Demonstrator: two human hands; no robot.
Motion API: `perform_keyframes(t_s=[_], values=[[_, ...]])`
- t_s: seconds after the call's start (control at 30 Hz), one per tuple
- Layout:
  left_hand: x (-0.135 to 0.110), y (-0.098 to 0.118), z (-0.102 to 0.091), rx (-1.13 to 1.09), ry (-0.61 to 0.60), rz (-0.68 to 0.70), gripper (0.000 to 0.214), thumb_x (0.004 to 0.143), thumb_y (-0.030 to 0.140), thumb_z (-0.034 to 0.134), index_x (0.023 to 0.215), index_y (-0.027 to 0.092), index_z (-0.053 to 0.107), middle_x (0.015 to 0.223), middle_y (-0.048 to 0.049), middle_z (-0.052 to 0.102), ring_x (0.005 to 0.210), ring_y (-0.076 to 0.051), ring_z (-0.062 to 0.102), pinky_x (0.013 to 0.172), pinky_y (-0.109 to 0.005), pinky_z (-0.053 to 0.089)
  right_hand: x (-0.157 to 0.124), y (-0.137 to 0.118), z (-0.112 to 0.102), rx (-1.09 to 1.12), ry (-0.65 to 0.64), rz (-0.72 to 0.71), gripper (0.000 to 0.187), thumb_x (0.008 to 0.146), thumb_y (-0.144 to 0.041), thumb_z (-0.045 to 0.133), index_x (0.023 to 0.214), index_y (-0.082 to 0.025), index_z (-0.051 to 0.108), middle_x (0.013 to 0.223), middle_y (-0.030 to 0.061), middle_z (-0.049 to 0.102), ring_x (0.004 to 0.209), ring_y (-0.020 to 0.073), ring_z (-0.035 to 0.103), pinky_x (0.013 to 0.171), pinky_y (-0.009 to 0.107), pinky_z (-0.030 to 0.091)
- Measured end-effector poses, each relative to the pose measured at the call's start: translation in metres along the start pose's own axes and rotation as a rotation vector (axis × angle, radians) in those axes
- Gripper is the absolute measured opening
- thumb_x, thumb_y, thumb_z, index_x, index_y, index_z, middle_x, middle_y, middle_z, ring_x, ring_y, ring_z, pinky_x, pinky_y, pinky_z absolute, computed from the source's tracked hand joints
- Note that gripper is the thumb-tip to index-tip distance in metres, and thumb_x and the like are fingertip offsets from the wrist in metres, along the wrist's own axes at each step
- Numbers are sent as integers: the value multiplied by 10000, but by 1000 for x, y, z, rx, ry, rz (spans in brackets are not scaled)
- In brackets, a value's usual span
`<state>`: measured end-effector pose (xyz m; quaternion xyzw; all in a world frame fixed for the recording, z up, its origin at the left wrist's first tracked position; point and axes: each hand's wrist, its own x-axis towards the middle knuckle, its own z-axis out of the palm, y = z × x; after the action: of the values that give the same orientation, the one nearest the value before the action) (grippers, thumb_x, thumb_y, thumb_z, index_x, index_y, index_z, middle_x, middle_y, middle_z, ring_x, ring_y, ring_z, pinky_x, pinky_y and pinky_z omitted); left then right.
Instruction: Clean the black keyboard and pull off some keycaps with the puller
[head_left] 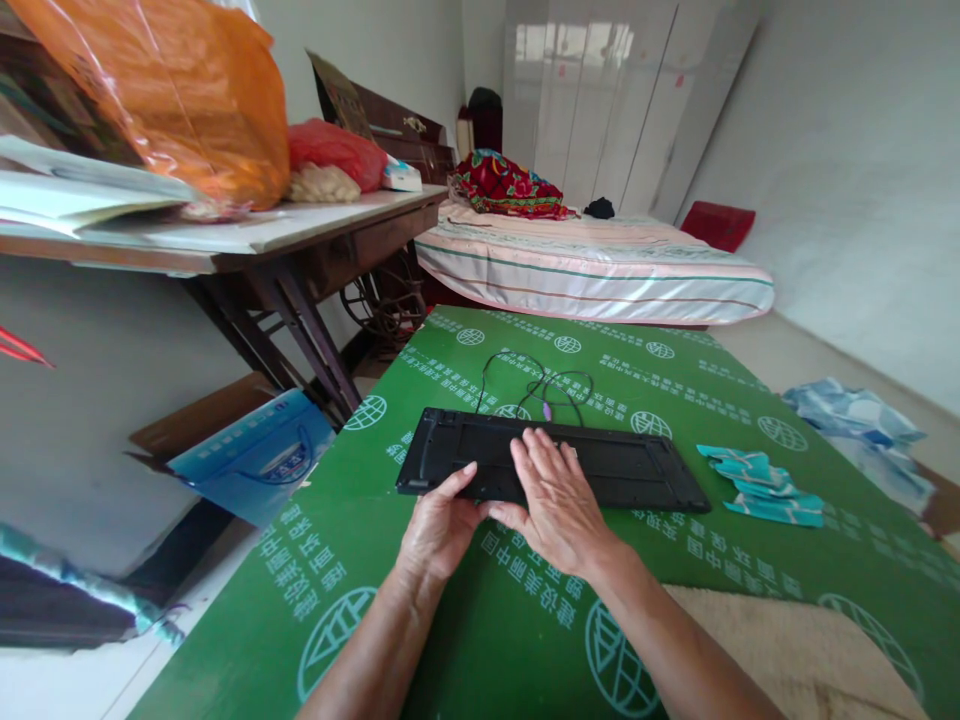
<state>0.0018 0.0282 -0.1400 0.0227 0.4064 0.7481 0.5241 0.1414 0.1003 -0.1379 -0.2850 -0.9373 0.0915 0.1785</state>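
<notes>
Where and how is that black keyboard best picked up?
Probably the black keyboard takes a grip best at its two short ends, from left and right: it is long and flat, those ends are uncovered, and the cord lies beyond the far long edge.

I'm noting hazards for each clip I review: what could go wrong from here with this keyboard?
Snagging: the black cable lies in loose loops beyond the keyboard, so it might catch or get pinched if the keyboard shifts.

Tipping: the left hand grips the near edge left of centre and the right hand lies flat on top, so the unsupported right end could dip if lifted.
</notes>
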Motion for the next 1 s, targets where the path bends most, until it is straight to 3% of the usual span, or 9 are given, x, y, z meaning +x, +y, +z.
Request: perform_keyframes(t_s=[0.17,0.27,0.6,0.77,1.0], values=[[1,0,-1,2,9,13,333,740,28,600,1050,144,643,885,-82,723,714,-205,682,556,-320,594,-1,-3,5,5,48,51,758,882,-590,377,1437,-84,274,1498,204,245,1391,335,176,1078,566,189],[2,0,-1,12,26,-2,288,744,28,588,1005,130,652,861,-90,724,689,-211,681,542,-329,594,-4,-1,3,7,-1,27,766,878,-588,388,1422,-56,301,1487,220,262,1382,338,202,1082,550,198],[2,-1,2,16,48,22,298,744,14,572,1010,124,649,843,-90,718,709,-221,685,581,-363,610,-20,25,1,-72,64,182,773,881,-605,361,1402,-35,340,1462,237,306,1366,353,240,1064,555,235],[2,-1,2,28,58,31,278,745,14,572,986,126,654,836,-86,714,725,-222,681,574,-362,607,-30,34,5,-93,113,186,742,884,-595,367,1395,-57,354,1454,226,331,1365,340,250,1061,551,243],[3,-2,1,21,68,37,232,742,22,583,937,126,656,853,-80,710,732,-220,676,578,-371,611,-36,41,2,-160,82,160,690,890,-523,423,1390,-51,359,1461,220,323,1373,332,229,1084,536,204]])
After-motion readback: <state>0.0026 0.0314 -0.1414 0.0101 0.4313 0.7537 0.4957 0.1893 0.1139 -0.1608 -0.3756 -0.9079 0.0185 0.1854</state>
